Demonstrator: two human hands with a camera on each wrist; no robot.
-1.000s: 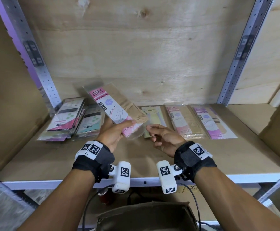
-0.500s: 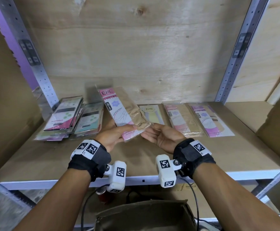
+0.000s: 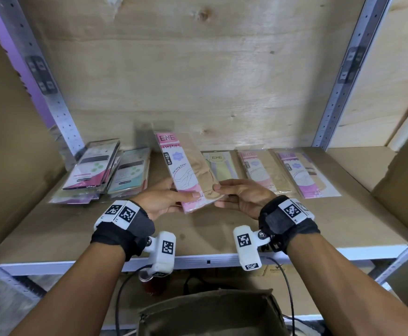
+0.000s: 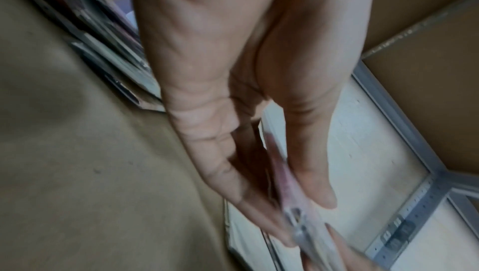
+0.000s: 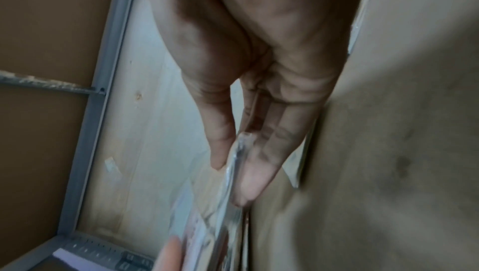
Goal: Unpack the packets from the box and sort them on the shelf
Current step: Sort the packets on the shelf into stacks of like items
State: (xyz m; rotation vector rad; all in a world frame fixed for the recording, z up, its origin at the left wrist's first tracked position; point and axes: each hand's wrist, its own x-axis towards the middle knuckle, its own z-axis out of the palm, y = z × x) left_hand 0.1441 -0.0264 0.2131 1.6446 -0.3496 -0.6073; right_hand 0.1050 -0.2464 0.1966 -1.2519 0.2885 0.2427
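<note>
Up front, left hand [image 3: 164, 202] and right hand [image 3: 244, 197] both pinching a pink-and-beige clear-wrapped stocking packet [image 3: 186, 170] above the brown board shelf [image 3: 222, 229], flat packets in a row [image 3: 287, 173] behind, leaning packet stacks [image 3: 101, 170] at left, plywood back wall [image 3: 198, 81], grey perforated uprights [image 3: 343, 76], brown open box [image 3: 210, 314] below.

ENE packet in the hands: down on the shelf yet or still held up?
Held up. The packet is tilted, top end raised against the back board; left hand and right hand pinch its lower end above the shelf.

Pink-and-beige packet [image 3: 186, 170] up front, pale yellow one [image 3: 222, 166] at one o'clock, purple-striped packet [image 3: 300, 173] at three, black-and-white checked tags [image 3: 125, 213] on grey wristbands.
</note>
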